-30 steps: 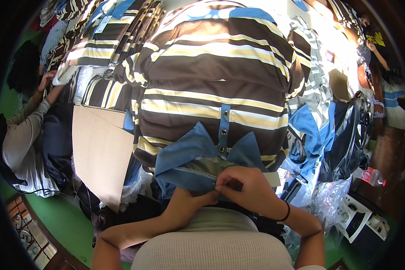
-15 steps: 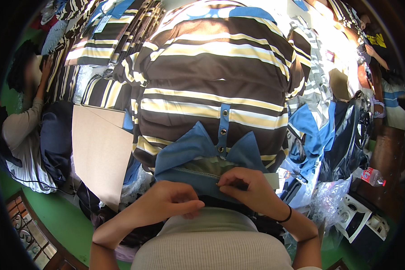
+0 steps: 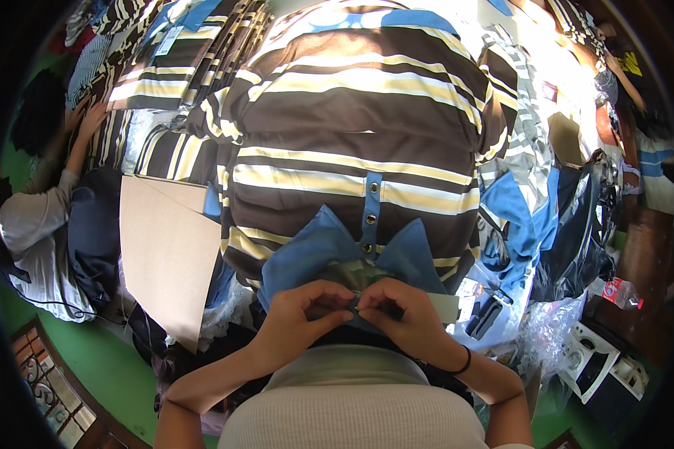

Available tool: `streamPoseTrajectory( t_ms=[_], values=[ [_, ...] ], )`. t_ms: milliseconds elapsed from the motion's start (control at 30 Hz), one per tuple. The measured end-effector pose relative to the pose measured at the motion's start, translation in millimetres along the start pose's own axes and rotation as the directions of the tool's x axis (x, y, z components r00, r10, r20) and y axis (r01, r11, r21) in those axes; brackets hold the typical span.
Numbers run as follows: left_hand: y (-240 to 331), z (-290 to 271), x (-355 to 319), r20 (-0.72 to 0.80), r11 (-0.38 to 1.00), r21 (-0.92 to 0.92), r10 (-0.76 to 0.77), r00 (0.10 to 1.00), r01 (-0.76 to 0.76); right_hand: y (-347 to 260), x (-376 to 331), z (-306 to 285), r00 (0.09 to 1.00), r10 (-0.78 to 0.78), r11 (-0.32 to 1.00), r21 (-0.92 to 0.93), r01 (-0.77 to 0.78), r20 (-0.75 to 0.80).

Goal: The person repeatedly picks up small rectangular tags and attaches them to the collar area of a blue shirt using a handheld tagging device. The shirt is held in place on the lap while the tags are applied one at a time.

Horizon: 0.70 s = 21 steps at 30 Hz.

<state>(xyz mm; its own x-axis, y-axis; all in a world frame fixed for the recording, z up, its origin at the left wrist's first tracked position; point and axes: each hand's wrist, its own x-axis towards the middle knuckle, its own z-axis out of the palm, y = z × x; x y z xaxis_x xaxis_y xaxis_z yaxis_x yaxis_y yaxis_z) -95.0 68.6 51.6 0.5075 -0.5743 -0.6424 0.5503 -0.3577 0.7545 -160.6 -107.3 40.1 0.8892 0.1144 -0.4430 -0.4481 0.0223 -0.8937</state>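
Both hands at the blue collar

The left hand (image 3: 301, 318) and the right hand (image 3: 402, 314) pinch with closed fingers the blue collar (image 3: 318, 251) of the striped shirt (image 3: 352, 127).

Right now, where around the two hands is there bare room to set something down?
The flat cardboard sheet left of the striped polo shirt is the only bare patch. Both the left hand and right hand pinch at the blue collar. To the right, plastic bags and blue garments crowd in.
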Motion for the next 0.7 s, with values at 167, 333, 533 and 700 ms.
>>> streamPoseTrajectory(
  t_ms=[167,333,533,700],
  values=[
    [-9.7,1.0,2.9,0.023,0.994,-0.111,-0.012,1.0,0.014,0.1,1.6,0.4,1.0,0.002,1.0,-0.008,-0.001,0.001],
    [-10.0,4.1,2.5,-0.001,0.986,-0.164,-0.014,1.0,0.014,1.2,3.0,0.3,1.0,-0.001,0.999,-0.042,0.001,-0.003],
    [5.4,-1.4,2.8,-0.022,0.984,0.175,-0.01,1.0,0.014,-5.6,3.8,1.3,0.999,0.014,0.997,-0.077,-0.017,-0.037],
    [9.2,-1.9,13.0,-0.002,0.953,0.287,0.104,0.995,-0.099,-14.8,2.0,3.4,0.979,-0.193,0.886,-0.44,0.146,-0.063]
  ],
)
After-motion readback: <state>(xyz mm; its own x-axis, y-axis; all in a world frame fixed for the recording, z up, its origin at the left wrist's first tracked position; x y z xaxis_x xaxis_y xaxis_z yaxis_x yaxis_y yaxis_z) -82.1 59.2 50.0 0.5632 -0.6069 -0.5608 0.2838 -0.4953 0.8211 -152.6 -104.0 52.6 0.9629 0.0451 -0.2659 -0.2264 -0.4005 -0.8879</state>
